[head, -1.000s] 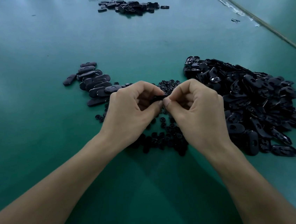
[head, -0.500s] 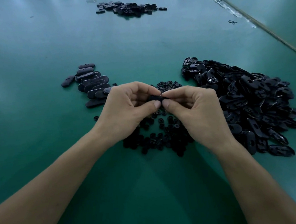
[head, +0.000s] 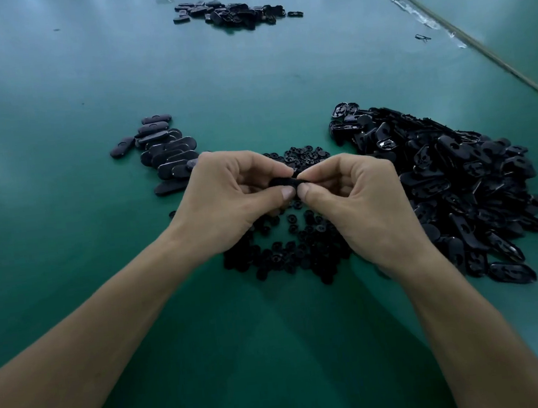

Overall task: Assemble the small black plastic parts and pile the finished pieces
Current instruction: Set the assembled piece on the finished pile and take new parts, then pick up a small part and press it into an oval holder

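Green tabletop [head: 71, 291] nearest me, and over it both hands meet: the left hand [head: 227, 201] and right hand [head: 357, 201] each have thumb and curled fingers pinched on one small black piece [head: 283, 181], held just above the scatter of little round inserts [head: 293, 254]. Looks like the press-together step on one unit. Can't tell if it's clicked home, fingers hide the joint. Next I'd guess a firm squeeze, then left onto the pile of finished ovals [head: 166, 151]. Loads of open shells [head: 458, 184] wait on the right. Another heap [head: 231, 11] sits far back.
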### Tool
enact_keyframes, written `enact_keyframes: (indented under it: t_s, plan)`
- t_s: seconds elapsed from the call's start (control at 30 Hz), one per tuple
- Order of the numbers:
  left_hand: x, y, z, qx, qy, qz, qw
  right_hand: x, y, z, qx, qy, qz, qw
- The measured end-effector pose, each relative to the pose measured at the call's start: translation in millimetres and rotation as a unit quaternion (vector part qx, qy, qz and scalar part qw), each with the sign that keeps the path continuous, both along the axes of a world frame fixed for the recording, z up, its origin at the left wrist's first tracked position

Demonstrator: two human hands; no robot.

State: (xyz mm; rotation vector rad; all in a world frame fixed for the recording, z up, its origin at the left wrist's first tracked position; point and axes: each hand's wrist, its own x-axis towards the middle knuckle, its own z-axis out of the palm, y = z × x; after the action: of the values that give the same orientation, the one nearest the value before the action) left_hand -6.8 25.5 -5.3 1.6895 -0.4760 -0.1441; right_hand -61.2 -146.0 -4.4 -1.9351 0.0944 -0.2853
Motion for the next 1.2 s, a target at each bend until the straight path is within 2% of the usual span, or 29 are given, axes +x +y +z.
enact_keyframes:
  t_s: [0.13, 0.43, 0.5, 0.57, 0.63, 0.7, 0.77, 0.87, 1.0, 1.2]
  plan:
    - [2.0, 2.0, -0.9, -0.008, 0.019, 0.003, 1.0, 0.3, 1.7, -1.1, -0.013, -0.004, 0.006, 1.0]
    - [5.8, 3.8, -3.3, 0.014, -0.015, 0.013, 1.0, -0.7, 3.7, 3.3, -0.057, -0.011, -0.004, 0.998]
    - [8.3, 4.1, -5.5, 0.01, -0.023, 0.034, 0.999, -1.5, -0.4, 5.5, -0.135, -0.028, -0.057, 0.989]
    - [14.4, 7.4, -7.2, 0.0, -0.035, 0.075, 0.997, -2.3, -9.1, 7.2, -0.245, -0.023, -0.124, 0.961]
    - [23.2, 14.1, -7.7, -0.012, -0.05, 0.129, 0.99, -3.7, -20.3, 6.6, -0.353, 0.028, -0.171, 0.919]
    - [31.5, 22.1, -7.3, -0.02, -0.064, 0.177, 0.982, -4.8, -27.6, 6.2, -0.411, 0.094, -0.189, 0.887]
    - [38.3, 29.8, -6.9, -0.019, -0.074, 0.213, 0.974, -5.8, -27.7, 6.3, -0.429, 0.136, -0.19, 0.873]
    - [47.1, 39.8, -9.5, -0.01, -0.063, 0.254, 0.965, -5.8, -26.9, 6.0, -0.442, 0.151, -0.191, 0.863]
    - [56.5, 50.9, -18.5, 0.074, -0.074, 0.315, 0.943, -4.7, -28.5, 6.3, -0.431, 0.148, -0.199, 0.868]
    - [57.7, 58.9, -24.4, 0.169, -0.093, 0.339, 0.921, -5.1, -28.1, 7.4, -0.426, 0.145, -0.196, 0.871]
